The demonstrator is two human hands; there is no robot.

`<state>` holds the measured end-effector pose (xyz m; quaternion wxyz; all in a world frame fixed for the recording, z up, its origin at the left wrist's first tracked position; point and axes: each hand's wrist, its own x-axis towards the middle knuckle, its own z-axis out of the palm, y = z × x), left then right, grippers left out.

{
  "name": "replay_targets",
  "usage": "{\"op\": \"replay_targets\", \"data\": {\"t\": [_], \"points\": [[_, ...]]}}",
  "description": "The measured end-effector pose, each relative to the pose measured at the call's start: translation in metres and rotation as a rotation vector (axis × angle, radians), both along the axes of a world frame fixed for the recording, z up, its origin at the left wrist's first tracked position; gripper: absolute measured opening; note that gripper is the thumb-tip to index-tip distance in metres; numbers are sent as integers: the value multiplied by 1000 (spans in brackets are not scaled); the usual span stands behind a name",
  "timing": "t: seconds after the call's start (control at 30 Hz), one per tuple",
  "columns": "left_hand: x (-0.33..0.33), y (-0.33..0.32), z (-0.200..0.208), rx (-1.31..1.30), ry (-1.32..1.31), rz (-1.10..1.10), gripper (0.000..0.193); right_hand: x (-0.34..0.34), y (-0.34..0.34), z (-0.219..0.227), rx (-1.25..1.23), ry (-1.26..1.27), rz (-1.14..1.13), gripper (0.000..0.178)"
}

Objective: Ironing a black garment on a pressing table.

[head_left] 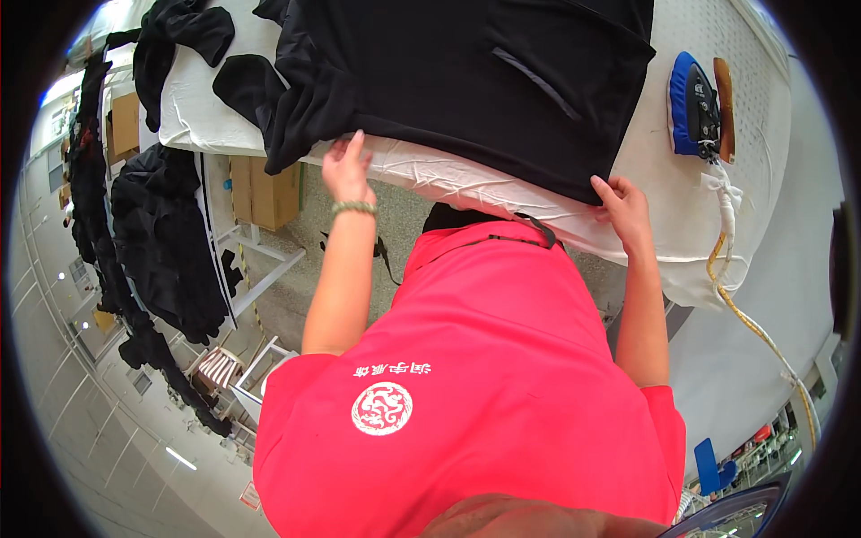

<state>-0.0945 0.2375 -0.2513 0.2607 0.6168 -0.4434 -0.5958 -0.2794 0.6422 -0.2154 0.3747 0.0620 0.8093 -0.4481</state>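
Note:
A black garment [421, 72] lies spread over the white-covered table, with a grey-edged pocket opening [538, 82] on its upper side. At its near left, by the bunched black cloth, my left hand [348, 168] is raised to the hem. Its fingers are loosely bent and apart, and the fingertips touch or nearly touch the edge. My right hand [625, 211] pinches the hem's near right corner, thumb on top and the other fingers partly hidden. A beaded bracelet circles my left wrist.
An iron [695, 106] with a blue sole cover and brown handle stands on the table's [762, 179] right side; its hose [753, 325] trails off the edge. More black garments [166, 242] hang at left, beside cardboard boxes [276, 193] under the table.

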Motion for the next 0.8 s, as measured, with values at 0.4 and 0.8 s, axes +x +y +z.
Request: {"op": "replay_targets", "data": {"t": [0.4,0.8], "points": [[-32,-33,-2,330,527,-181,36,0,5,2,-178,-316,-167,32],[-47,-13,-15,-815,-497,-297,35,12,-3,-12,284,115,103,34]]}}
